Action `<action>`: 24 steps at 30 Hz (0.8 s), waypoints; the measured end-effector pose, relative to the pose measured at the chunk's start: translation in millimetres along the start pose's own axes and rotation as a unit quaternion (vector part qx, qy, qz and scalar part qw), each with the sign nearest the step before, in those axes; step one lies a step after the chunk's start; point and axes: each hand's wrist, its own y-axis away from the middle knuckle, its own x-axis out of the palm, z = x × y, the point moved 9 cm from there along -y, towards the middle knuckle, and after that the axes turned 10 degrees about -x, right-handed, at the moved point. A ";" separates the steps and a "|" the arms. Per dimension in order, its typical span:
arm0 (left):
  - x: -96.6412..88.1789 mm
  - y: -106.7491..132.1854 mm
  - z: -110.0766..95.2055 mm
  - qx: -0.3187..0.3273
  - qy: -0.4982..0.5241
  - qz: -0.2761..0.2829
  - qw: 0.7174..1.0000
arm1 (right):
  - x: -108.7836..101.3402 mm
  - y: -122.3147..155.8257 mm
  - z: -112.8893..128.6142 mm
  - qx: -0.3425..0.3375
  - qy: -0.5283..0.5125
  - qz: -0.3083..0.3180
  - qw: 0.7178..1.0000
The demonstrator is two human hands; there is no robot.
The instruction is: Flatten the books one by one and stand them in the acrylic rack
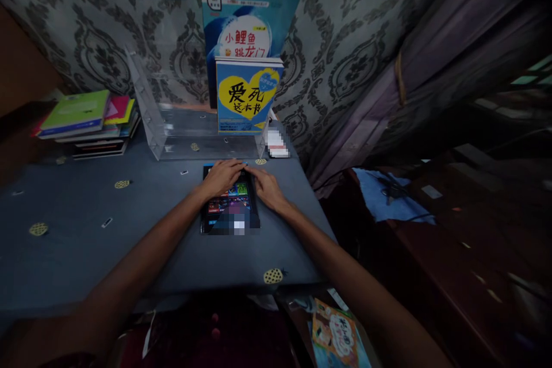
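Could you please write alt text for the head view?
Left hand and right hand touch the far end of a dark glossy item with colourful pictures on a grey table. Beyond, a clear rack holds upright books; stacked books lie left.

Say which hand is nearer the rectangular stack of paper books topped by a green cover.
Left. The left hand lies right of the stack; the right hand is farther right.

Left hand (225, 177) and right hand (268, 190) reach forward, fingertips (250, 169) close together.
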 end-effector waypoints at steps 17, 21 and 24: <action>3.7 4.0 -10.8 0.034 0.009 0.062 0.997 | -2.6 26.5 25.4 -0.005 0.010 0.034 0.999; 3.9 3.9 -11.3 0.028 0.008 0.072 0.997 | -4.7 37.8 33.8 -0.010 0.005 0.034 0.999; 4.7 3.5 -10.3 0.025 0.010 0.071 0.997 | -7.5 47.1 42.2 -0.023 -0.001 0.029 0.999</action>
